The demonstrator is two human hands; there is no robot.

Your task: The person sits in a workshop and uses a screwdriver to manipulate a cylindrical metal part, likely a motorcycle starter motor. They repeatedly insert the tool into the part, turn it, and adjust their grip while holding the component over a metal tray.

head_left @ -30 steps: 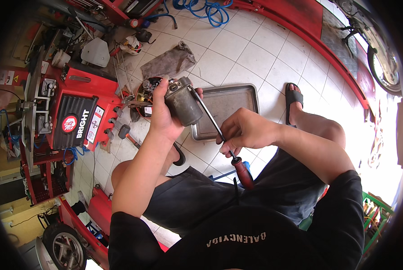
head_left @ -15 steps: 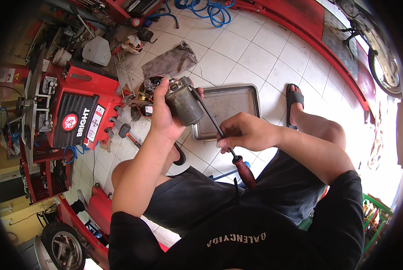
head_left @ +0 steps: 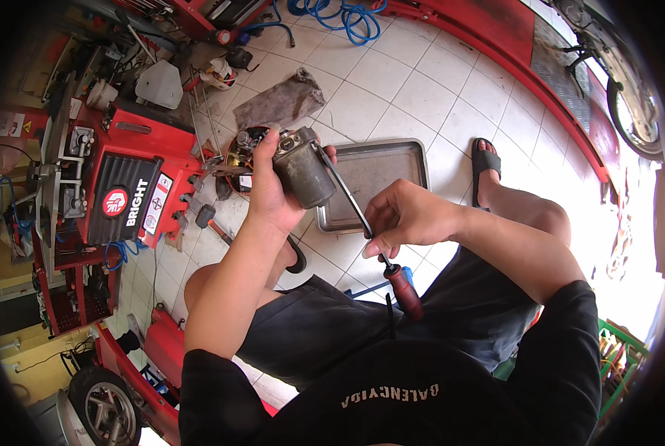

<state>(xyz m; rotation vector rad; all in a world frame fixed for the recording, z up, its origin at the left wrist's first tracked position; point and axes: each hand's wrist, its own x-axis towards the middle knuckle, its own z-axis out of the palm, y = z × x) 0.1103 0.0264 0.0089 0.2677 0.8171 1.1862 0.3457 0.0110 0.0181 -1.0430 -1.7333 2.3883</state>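
Note:
My left hand (head_left: 275, 189) grips a grimy cylindrical metal part (head_left: 304, 177), motor-like in shape, its fingers wrapped behind it. Along the right side of that part runs the long shaft of a screwdriver (head_left: 407, 291), its tip meeting the upper end near a lug. My right hand (head_left: 407, 218) pinches the shaft between thumb and fingers, a little above the dark red handle. The handle hangs free over my lap. Below the held part, a grey metal tray (head_left: 381, 175) lies on the tiled floor, partly covered by my hands.
A stained cloth (head_left: 282, 100) lies beyond my left hand. Left of me stands a red machine (head_left: 120, 175), with a hammer (head_left: 212, 223) on the floor beside it. A red motorcycle lift (head_left: 488, 37) crosses the far right. Blue hose (head_left: 343, 18) coils at the back.
My right thumb and fingers have shifted on the screwdriver shaft, and its handle has moved slightly. My left hand and the metal part stay in place.

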